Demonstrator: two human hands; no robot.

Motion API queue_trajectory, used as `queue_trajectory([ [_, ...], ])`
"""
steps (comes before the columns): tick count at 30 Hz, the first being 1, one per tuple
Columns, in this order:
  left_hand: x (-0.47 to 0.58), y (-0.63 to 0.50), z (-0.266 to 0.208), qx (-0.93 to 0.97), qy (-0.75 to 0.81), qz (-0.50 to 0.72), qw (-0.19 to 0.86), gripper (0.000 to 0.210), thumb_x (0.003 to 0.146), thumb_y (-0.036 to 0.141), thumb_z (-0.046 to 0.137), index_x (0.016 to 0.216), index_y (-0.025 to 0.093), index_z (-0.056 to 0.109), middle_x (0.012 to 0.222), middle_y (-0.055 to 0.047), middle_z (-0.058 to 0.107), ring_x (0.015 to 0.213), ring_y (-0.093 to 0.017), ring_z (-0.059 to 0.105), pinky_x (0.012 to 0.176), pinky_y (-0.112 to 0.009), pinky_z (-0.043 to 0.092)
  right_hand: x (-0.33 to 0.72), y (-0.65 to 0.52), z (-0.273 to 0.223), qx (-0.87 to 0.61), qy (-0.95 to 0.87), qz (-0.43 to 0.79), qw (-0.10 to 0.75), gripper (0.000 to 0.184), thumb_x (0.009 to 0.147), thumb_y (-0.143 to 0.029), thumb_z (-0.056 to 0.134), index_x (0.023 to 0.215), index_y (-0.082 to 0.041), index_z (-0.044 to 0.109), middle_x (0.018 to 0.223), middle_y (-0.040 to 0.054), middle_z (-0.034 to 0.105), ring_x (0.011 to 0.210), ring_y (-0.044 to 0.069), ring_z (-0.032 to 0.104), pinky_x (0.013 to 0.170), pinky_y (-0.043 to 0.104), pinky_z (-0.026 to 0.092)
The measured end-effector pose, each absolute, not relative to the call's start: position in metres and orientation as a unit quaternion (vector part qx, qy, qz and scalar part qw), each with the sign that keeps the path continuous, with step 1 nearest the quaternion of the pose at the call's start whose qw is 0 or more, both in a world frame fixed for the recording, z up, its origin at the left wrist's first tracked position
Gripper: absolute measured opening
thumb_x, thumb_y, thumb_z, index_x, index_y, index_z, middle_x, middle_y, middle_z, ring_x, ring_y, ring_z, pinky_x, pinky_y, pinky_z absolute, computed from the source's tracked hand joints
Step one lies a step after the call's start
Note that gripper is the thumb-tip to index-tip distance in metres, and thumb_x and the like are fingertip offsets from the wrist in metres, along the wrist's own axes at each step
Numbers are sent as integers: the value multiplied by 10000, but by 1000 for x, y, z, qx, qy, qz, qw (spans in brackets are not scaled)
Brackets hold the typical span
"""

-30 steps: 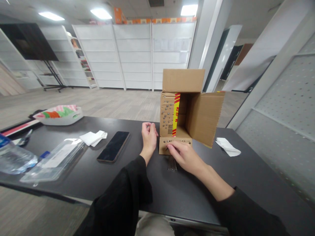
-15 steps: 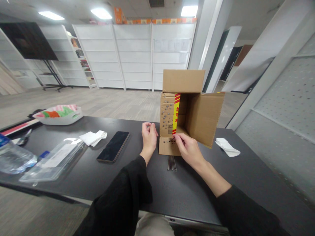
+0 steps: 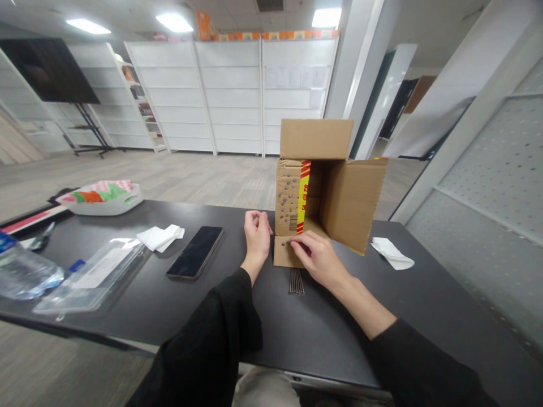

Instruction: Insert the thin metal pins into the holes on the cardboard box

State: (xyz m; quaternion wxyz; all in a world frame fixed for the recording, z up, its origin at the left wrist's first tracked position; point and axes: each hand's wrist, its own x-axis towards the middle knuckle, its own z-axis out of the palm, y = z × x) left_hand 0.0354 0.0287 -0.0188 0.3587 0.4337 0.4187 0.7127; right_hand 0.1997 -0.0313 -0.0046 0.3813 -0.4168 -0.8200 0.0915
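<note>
The right hand's fingers [image 3: 300, 239] are pinched narrow at the lower flap [image 3: 281, 258] of a cardboard box [image 3: 339, 203]; whether a nail sits between them I cannot tell. The left hand's fingers [image 3: 263, 221] curl beside the box's left edge, their grip unclear. Nearer the wearer than the right fingers, a row of nails [image 3: 296, 281] lies on the dark tabletop [image 3: 318, 339]. Left of the left fingers are a phone [image 3: 195, 253], folded tissues [image 3: 161, 237] and a bottle [image 3: 25, 268]. Beyond both sets of fingers stretch grey floor [image 3: 212, 175] and white shelving [image 3: 229, 96].
</note>
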Motion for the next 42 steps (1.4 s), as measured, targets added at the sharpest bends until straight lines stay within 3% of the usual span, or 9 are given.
queue_trajectory([
  [7, 36, 28, -18, 430, 424, 712, 359, 208, 852, 352, 574, 839, 234, 403, 518, 107, 447, 436, -85, 455, 470, -198, 373, 197, -29, -3, -466, -835, 15, 292, 154, 972, -219, 542, 966, -187, 693, 988, 76, 717, 912, 218, 641, 795, 357, 396],
  [13, 35, 30, -21, 431, 418, 712, 363, 209, 858, 362, 571, 853, 236, 404, 527, 104, 452, 444, -89, 452, 472, -202, 379, 195, -27, -5, -483, -833, 1, 270, 127, 964, -205, 559, 972, -204, 686, 988, 62, 710, 941, 218, 627, 779, 341, 346],
  [22, 35, 29, -20, 433, 424, 710, 358, 225, 859, 384, 576, 848, 238, 404, 535, 104, 445, 446, -86, 459, 483, -203, 387, 206, -32, 8, -465, -843, 50, 267, 137, 917, -225, 587, 1042, -213, 643, 1037, 56, 641, 955, 215, 610, 817, 357, 381],
  [30, 35, 29, -20, 431, 427, 709, 359, 202, 858, 353, 571, 852, 234, 408, 530, 100, 461, 442, -87, 459, 482, -202, 387, 210, -47, 18, -465, -866, 80, 167, 303, 847, -301, 713, 1082, -205, 546, 1144, 73, 595, 1075, 258, 576, 913, 426, 372],
  [42, 36, 27, -17, 427, 423, 711, 366, 198, 858, 345, 568, 849, 234, 405, 527, 102, 454, 441, -90, 461, 473, -201, 386, 199, -53, 17, -460, -872, 70, 153, 328, 839, -334, 737, 1070, -198, 548, 1145, 88, 597, 1079, 280, 579, 938, 448, 364],
])
